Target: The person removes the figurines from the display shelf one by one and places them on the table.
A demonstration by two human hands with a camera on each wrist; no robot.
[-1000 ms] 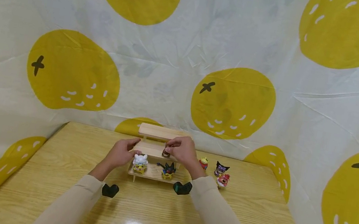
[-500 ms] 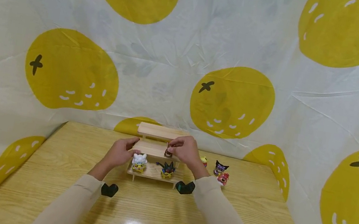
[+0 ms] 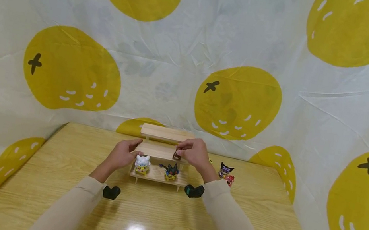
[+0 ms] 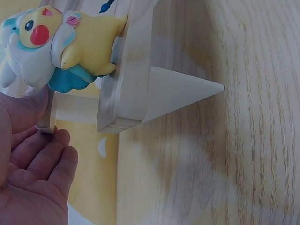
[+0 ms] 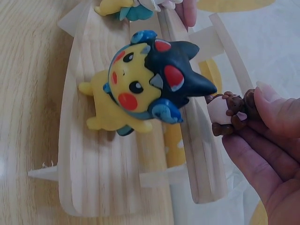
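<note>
A three-tier wooden display stand point(image 3: 155, 150) stands on the table. My left hand point(image 3: 122, 154) grips the left end of its middle tier, thumb above and fingers curled below. My right hand point(image 3: 194, 153) pinches a small brown figurine point(image 5: 234, 112) with a pale belly between thumb and fingers, at the right part of the middle tier. On the bottom tier, a yellow figurine in a white hood point(image 4: 89, 44) stands at the left. Toward the right of that tier stands a yellow figurine in a black, red-marked hood point(image 5: 136, 89).
Right of the stand, a black-eared figurine with purple point(image 3: 225, 170) and a red-and-pink figurine point(image 3: 229, 180) are close together. A yellow figurine point(image 3: 211, 161) is mostly hidden behind my right hand. A cloth with yellow fruit print point(image 3: 160, 87) hangs behind the table.
My right hand has slid a little to the right along the middle tier with the brown figurine. The left hand keeps its grip on the stand.
</note>
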